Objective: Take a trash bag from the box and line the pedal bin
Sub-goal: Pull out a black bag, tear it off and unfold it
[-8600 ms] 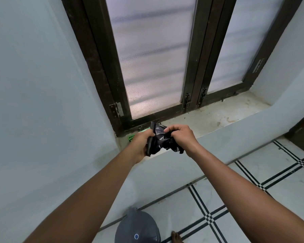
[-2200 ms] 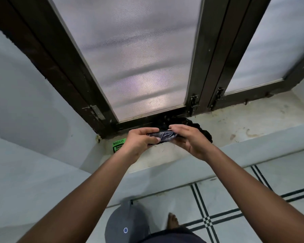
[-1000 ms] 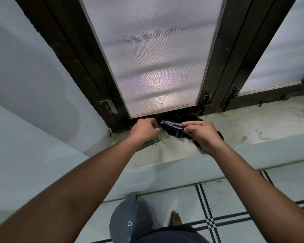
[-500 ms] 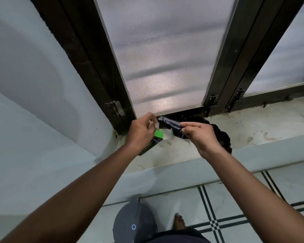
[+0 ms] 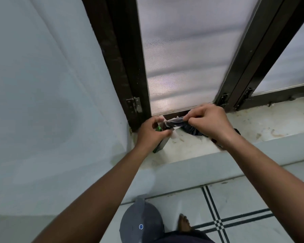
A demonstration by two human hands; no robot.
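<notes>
My left hand (image 5: 150,133) grips a small green and black box (image 5: 161,143) of trash bags, held tilted above the left end of the window sill (image 5: 253,125). Its white flap stands open. My right hand (image 5: 210,121) pinches a folded black trash bag (image 5: 175,122) whose end lies at the box's open mouth. A loose crumpled black bag (image 5: 193,131) lies on the sill under my right hand, mostly hidden by it. The grey pedal bin (image 5: 141,223) stands on the floor below, lid closed, between my forearms.
A dark-framed frosted window (image 5: 182,58) rises right behind the sill. A pale wall (image 5: 51,102) closes in on the left. My bare foot (image 5: 183,225) rests on the striped tile floor (image 5: 244,207) beside the bin.
My left hand has lifted the box off the sill and tilted it. My right hand has brought the folded bag to the box's open end. The view has shifted slightly left.
</notes>
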